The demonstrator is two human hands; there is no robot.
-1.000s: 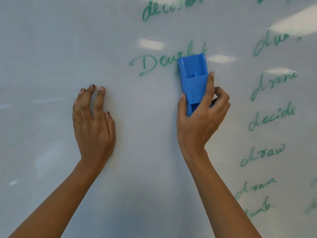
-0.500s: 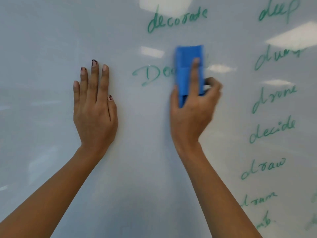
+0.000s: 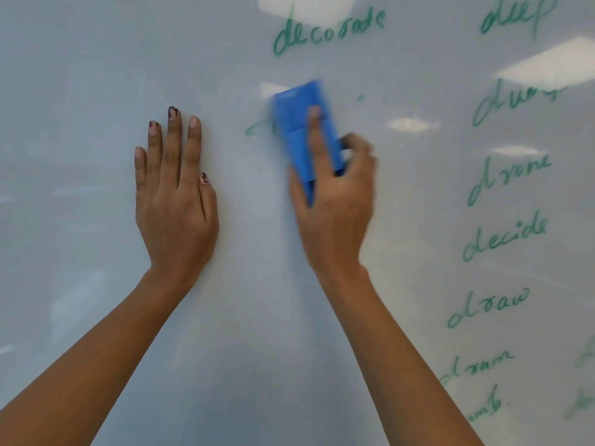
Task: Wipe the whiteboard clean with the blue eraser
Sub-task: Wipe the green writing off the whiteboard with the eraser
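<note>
**Two hands on the whiteboard (image 3: 80, 75), one holding the blue eraser (image 3: 293, 130)**

The left hand (image 3: 175, 201) lies flat against the board. Its fingers are straight, close together and pointing up, with the thumb tucked alongside the index finger. It holds nothing. Chipped dark polish shows on several of its nails.

The right hand (image 3: 335, 214) grips the eraser and presses it to the board, just right of the left hand's fingertips and slightly higher. Its index finger (image 3: 315, 136) stretches up along the eraser's back and its thumb (image 3: 297, 188) sits on the eraser's left edge. The other fingers (image 3: 359, 152) curl round the right edge. The eraser is tilted, its top leaning left, and both it and the hand look blurred. Its lower end is hidden in the palm.

Between the two hands, a short green stroke (image 3: 257, 128) meets the eraser's left edge. A tiny green speck (image 3: 361, 97) sits just right of the eraser's top.

Above the right hand is the green handwritten word "decorate" (image 3: 328, 29). To the right of that hand runs a column of green words:
- "deep" (image 3: 515, 14) is at the top.
- The next word (image 3: 512, 99) is crossed by glare and hard to read.
- Below it come "drone" (image 3: 508, 177), "decide" (image 3: 505, 236) and "draw" (image 3: 487, 307).
- The words beside the right forearm are too smeared to make out.

Pale reflections of ceiling lights (image 3: 412, 125) lie on the board right of the eraser.
</note>
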